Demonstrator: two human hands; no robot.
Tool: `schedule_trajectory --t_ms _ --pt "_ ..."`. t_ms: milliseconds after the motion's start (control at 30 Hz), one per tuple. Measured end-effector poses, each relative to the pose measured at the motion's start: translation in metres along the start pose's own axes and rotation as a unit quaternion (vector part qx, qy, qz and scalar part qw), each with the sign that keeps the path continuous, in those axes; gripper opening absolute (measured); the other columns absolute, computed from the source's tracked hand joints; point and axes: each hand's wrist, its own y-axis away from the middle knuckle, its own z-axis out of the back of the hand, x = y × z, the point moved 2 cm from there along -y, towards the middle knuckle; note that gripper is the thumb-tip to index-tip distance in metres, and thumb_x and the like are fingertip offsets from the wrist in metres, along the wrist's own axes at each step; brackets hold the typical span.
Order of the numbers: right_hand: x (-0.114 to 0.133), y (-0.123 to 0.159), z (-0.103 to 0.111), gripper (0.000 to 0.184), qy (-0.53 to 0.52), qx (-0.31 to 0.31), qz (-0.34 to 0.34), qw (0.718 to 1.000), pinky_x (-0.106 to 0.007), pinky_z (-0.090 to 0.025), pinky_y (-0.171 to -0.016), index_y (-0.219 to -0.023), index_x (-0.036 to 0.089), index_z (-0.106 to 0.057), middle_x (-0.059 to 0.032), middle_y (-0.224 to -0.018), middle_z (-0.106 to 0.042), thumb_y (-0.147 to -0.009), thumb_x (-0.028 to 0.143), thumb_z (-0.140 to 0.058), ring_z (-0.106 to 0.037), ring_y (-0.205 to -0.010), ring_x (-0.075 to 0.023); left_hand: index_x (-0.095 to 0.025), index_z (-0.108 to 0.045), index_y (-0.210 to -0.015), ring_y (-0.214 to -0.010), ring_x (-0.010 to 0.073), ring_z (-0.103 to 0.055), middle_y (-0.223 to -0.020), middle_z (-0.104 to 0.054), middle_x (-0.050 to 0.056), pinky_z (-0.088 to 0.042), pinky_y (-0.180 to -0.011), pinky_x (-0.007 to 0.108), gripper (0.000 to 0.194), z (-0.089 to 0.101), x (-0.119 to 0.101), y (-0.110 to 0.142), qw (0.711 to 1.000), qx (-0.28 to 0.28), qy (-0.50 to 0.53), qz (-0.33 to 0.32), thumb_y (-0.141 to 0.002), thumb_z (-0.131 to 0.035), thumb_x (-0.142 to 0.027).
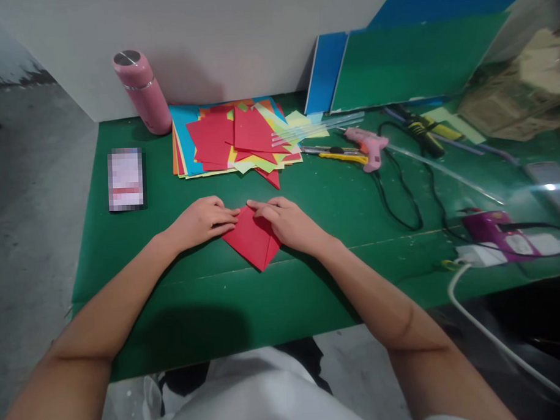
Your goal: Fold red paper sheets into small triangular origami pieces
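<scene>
Green table (311, 301); red paper (250, 235) touches right hand (289, 224), seemingly left hand (204, 222).

A pink bottle (143, 92) stands in the upper left of the frame, with a pixelated item (125, 179) lying below it. Right of centre lies a pink glue gun (370, 148); a purple device (496, 233) and a white cable (491, 340) are at lower right. Green and blue boards (408, 64) lean at upper right.

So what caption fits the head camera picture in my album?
Left hand and right hand on folded red paper, green table below.
</scene>
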Motion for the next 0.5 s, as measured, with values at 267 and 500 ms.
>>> schedule_trajectory --t_ms 267,500 --pt "-0.0006 0.0002 -0.0005 0.038 -0.012 0.003 -0.002 1.000 -0.047 -0.050 -0.089 -0.117 0.015 -0.066 -0.0097 -0.141 -0.056 -0.095 0.012 -0.035 -0.054 -0.103 -0.0263 -0.022 -0.073 -0.107 -0.084 0.0178 -0.057 -0.108 -0.075 0.005 -0.049 -0.074 0.030 0.028 0.0020 0.0057 0.0030 1.000 0.003 0.024 0.009 -0.097 -0.052 -0.037" --pt "-0.0004 0.0002 -0.0019 0.034 0.003 -0.002 0.000 1.000 -0.044 -0.049 -0.088 -0.110 0.016 -0.067 -0.0076 -0.142 -0.056 -0.095 0.011 -0.038 -0.054 -0.099 -0.0245 -0.020 -0.072 -0.111 -0.077 0.0174 -0.058 -0.081 -0.070 0.006 -0.046 -0.068 0.028 0.037 0.0034 -0.0010 -0.0028 0.997 -0.050 -0.036 0.052 -0.100 -0.043 -0.041"
